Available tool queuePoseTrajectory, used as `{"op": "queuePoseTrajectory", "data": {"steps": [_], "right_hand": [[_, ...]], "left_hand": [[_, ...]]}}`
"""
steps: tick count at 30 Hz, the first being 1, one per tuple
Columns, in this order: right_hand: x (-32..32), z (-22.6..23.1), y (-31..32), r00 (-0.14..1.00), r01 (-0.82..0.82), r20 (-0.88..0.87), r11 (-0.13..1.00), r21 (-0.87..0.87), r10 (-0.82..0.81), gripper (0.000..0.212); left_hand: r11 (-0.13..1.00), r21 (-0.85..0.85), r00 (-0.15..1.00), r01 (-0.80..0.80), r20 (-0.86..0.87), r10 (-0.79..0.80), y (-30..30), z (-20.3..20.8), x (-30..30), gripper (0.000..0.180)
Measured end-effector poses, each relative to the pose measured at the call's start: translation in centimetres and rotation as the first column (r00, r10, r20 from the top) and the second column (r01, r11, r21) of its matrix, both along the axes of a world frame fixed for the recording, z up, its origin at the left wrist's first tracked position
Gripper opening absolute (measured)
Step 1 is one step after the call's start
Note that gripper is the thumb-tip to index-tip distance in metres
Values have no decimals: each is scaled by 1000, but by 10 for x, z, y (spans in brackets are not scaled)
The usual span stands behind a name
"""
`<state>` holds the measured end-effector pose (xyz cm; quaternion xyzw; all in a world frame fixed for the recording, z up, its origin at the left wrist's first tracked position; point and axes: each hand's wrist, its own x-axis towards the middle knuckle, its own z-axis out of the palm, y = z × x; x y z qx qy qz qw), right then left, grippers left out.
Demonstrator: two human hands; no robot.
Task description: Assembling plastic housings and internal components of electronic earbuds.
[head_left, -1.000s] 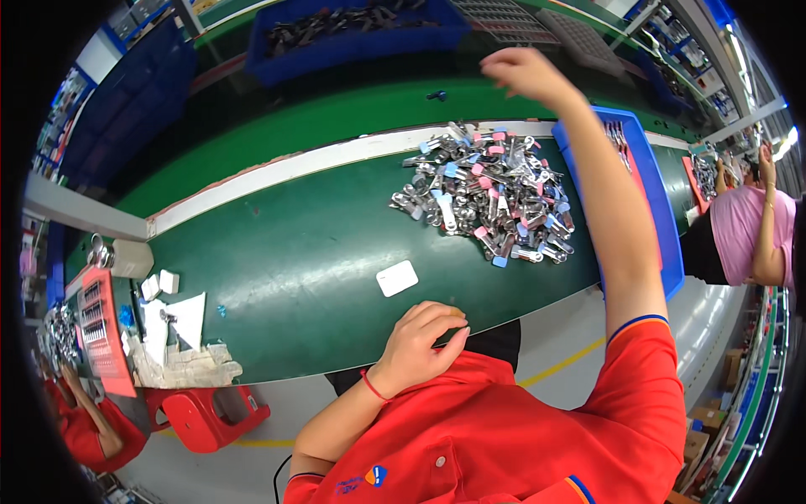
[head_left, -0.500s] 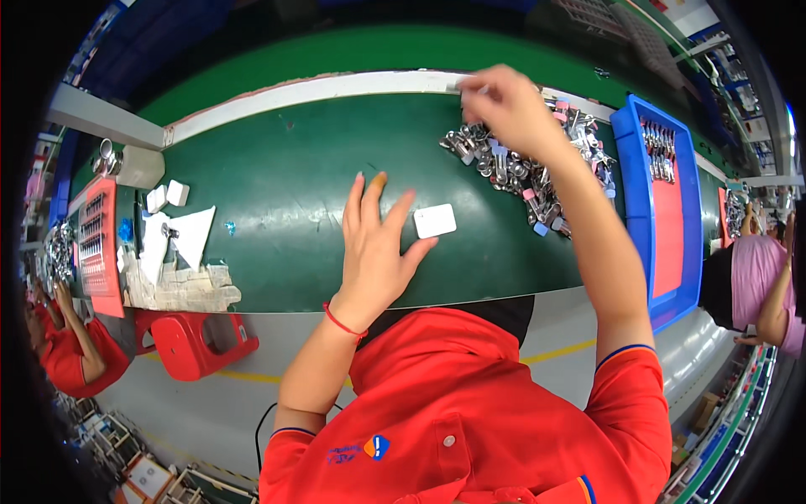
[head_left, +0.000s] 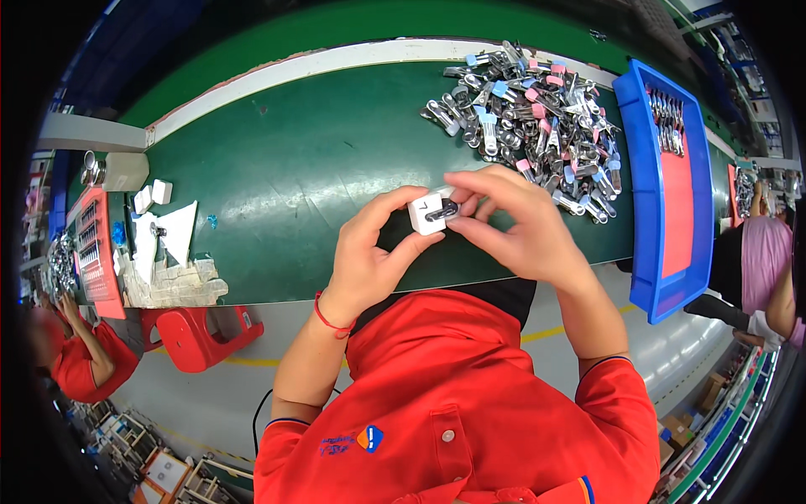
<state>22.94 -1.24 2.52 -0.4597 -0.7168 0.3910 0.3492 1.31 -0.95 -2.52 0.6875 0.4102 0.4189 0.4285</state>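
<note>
Clips [head_left: 550, 126] of shiny metal, many with pink or blue parts, lie heaped at the far right of the green desk [head_left: 285, 185]. Near its front edge, the left hand [head_left: 369, 248] pinches a small white block [head_left: 424, 214] between thumb and forefinger, holding it raised, with a dark mark on the face toward the viewer. The right hand [head_left: 525, 227] grips a small dark clip [head_left: 443, 212] in its fingertips, right up against the block; whether the clip sits in a slot there cannot be told. Both hands are narrow around what they hold.

Just right of the heap stands a blue tray [head_left: 636, 168] with a red liner [head_left: 677, 223]; a row of clips [head_left: 669, 122] lies side by side at its far end. Well to the left, two more white blocks [head_left: 162, 191] rest beside a white sheet [head_left: 180, 231], and a red stool [head_left: 193, 338] stands below the desk.
</note>
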Motion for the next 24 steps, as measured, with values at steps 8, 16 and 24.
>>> {"op": "queuePoseTrajectory", "data": {"steps": [8,16,24], "right_hand": [[-2,-15,-15,906,-28,-417,976,-218,-67,45],[-7,-15,-22,893,-34,-447,984,-174,-48,41],[-7,-21,-21,983,12,-183,999,53,-2,33]], "left_hand": [[989,-20,964,150,224,-141,-7,-9,-8,51],[985,121,968,122,205,-145,-2,-3,-8,45],[978,166,984,130,102,-148,3,3,-8,47]]}}
